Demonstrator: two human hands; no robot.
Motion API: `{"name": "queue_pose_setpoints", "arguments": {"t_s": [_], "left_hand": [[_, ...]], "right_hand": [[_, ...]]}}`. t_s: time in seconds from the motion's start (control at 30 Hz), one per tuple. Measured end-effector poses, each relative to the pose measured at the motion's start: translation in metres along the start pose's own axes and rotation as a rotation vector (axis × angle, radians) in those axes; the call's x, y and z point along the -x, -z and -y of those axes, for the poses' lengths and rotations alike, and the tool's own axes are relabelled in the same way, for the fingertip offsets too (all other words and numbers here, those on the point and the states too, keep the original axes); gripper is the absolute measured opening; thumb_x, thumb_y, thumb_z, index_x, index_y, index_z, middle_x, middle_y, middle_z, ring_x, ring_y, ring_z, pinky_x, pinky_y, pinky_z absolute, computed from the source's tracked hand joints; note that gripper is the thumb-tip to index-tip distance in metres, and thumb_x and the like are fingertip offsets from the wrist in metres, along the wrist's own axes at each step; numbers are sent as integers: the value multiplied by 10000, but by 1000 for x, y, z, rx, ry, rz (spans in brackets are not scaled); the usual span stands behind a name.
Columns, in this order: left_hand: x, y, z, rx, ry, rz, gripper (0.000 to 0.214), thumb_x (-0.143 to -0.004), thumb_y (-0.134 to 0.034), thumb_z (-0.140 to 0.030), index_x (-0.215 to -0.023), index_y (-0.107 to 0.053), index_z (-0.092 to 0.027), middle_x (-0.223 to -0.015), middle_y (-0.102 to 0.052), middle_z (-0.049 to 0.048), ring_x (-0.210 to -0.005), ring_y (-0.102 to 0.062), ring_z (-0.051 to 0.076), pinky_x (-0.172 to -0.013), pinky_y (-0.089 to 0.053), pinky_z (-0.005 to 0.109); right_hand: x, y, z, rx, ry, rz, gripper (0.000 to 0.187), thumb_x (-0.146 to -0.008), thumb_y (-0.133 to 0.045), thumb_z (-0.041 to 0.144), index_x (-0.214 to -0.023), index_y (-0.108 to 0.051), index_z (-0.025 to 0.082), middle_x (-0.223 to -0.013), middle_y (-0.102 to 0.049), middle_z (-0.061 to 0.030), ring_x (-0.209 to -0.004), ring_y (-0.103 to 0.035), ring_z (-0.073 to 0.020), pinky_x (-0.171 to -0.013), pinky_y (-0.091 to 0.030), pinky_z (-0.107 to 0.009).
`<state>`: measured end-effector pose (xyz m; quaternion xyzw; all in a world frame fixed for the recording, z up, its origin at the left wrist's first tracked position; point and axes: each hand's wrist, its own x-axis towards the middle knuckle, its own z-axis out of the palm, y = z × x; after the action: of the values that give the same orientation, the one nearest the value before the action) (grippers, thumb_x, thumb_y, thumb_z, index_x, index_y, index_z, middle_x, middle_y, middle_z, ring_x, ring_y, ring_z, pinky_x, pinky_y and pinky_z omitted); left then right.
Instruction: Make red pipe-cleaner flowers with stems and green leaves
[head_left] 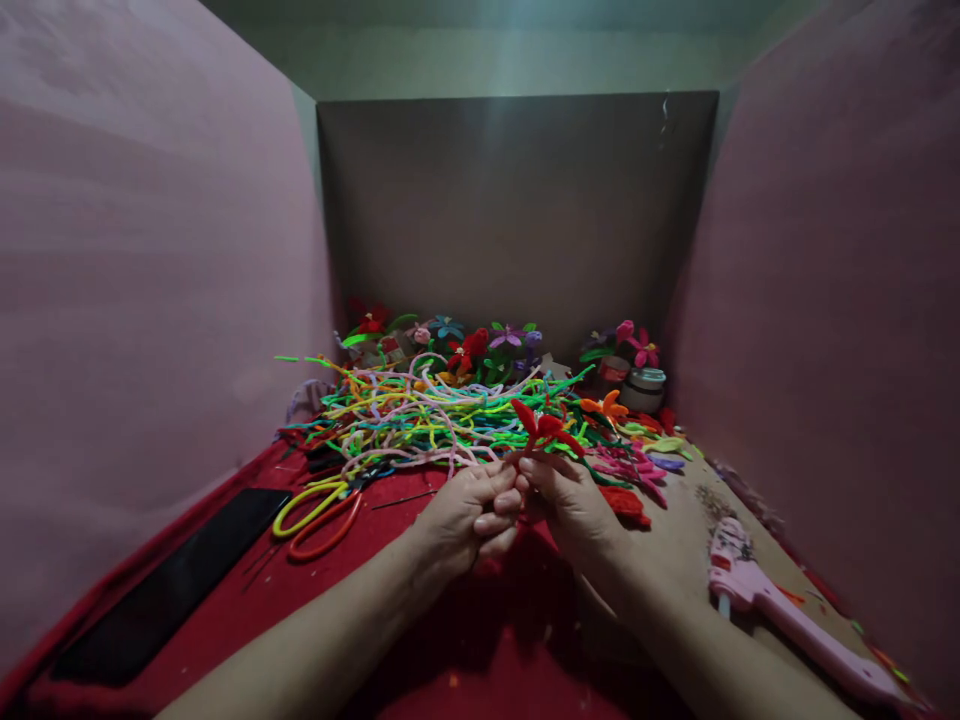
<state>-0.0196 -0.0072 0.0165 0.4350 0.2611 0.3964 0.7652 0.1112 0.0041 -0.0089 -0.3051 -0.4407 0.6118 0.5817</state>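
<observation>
A red pipe-cleaner flower [546, 428] with pointed petals and a pale centre stands up from between my hands. My left hand [484, 505] is closed, thumb and fingertips pinched at the flower's base. Pressed close beside it, my right hand [566, 495] also pinches the base, with its thumb on top. The fingers hide the lower end of the flower. Just behind the hands lies a large tangled pile of pipe cleaners [420, 410] in green, yellow, pink and other colours.
Scissors [322, 535] with yellow and orange handles and a dark flat slab [172, 580] lie on the red cloth [360, 620] at left. To the right, a pink glue gun [795, 610] rests on a brown board [675, 550]. Finished flowers [469, 350] and a jar [645, 388] stand behind.
</observation>
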Motion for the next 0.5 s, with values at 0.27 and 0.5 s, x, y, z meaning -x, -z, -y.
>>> {"name": "queue_pose_setpoints", "arguments": {"t_s": [0.27, 0.5], "left_hand": [[-7, 7, 4, -1268, -571, -304, 149, -813, -462, -209, -808, -607, -174, -664, -548, 5, -575, -469, 108, -561, -346, 223], [-10, -1, 0, -752, -262, -234, 249, -797, -510, -316, -596, -498, -170, -457, -379, -58, -390, -301, 57, -403, -231, 183]], "right_hand": [[4, -4, 0, 35, 65, -111, 222, -645, -669, 375, -763, -683, 188, -586, -599, -15, -579, -525, -160, -523, -417, -280], [10, -1, 8, 104, 115, -16, 170, -679, -673, 333, -760, -689, 185, -708, -646, -16, -691, -559, -165, -687, -453, -300]]}}
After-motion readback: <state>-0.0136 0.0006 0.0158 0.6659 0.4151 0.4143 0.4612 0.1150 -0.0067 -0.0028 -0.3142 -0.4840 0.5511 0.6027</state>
